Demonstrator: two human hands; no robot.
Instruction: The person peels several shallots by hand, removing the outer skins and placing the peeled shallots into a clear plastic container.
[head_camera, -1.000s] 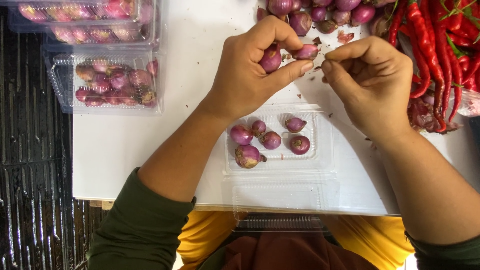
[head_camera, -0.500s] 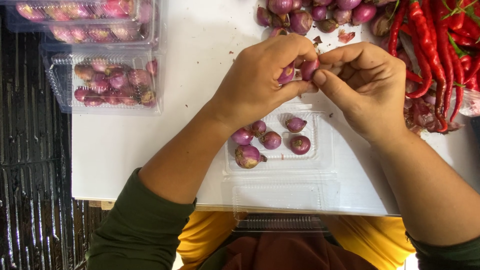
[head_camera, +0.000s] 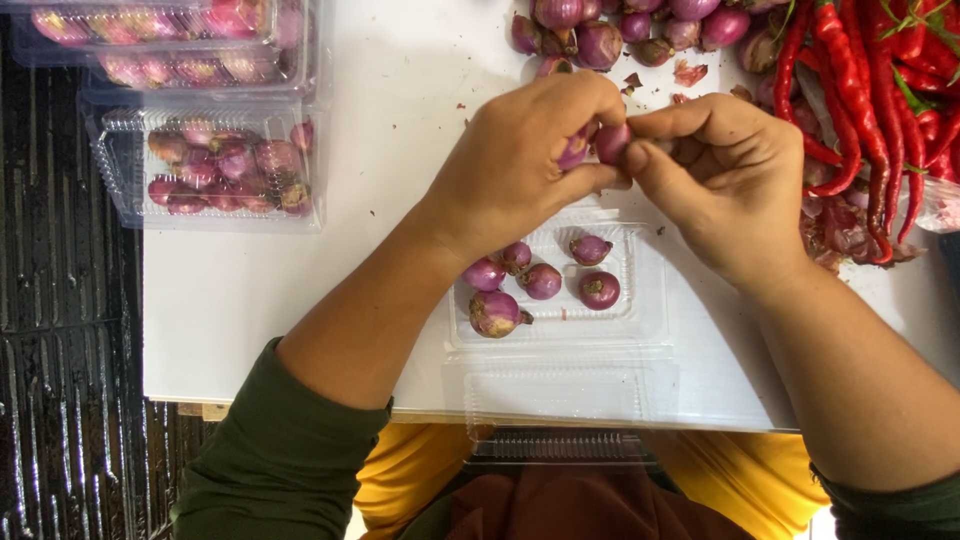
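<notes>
My left hand (head_camera: 525, 160) and my right hand (head_camera: 725, 170) meet above the white table (head_camera: 400, 120), fingertips together on a small purple shallot (head_camera: 610, 142). A second shallot (head_camera: 574, 150) shows between my left fingers. Just below the hands lies an open clear plastic tray (head_camera: 640, 320) holding several shallots (head_camera: 540, 282). Its lid hangs over the table's near edge.
Filled, closed clear boxes of shallots (head_camera: 215, 165) are stacked at the far left. A loose pile of shallots (head_camera: 620, 25) lies at the top, with bits of peel. Red chillies (head_camera: 870, 100) are heaped at the right. A dark grooved floor (head_camera: 60, 350) borders the table's left edge.
My two hands have come together; the shallot held by my right fingers a second ago is now pinched between both hands. The tray and its shallots stay put.
</notes>
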